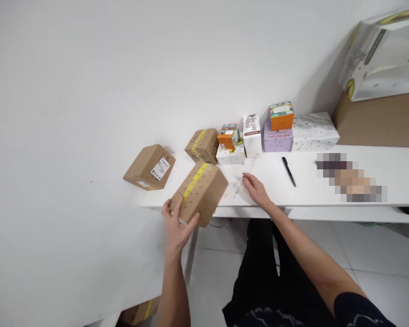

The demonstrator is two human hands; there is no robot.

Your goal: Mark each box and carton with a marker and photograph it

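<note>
My left hand (177, 225) grips the near corner of a brown cardboard box with yellow tape (200, 191), holding it tilted over the left front edge of the white table (327, 190). To its right, my right hand (255, 188) rests on the tabletop with the fingers loosely spread and nothing in them. A black pen (288, 171) lies further right of that hand.
Two more brown boxes (150, 167) (202, 145) sit at the table's left end by the wall. A row of small cartons (252, 135) lines the wall, with a white dotted box (314, 131). A large printed box (383, 54) stands at the right. Another box (139, 311) lies on the floor.
</note>
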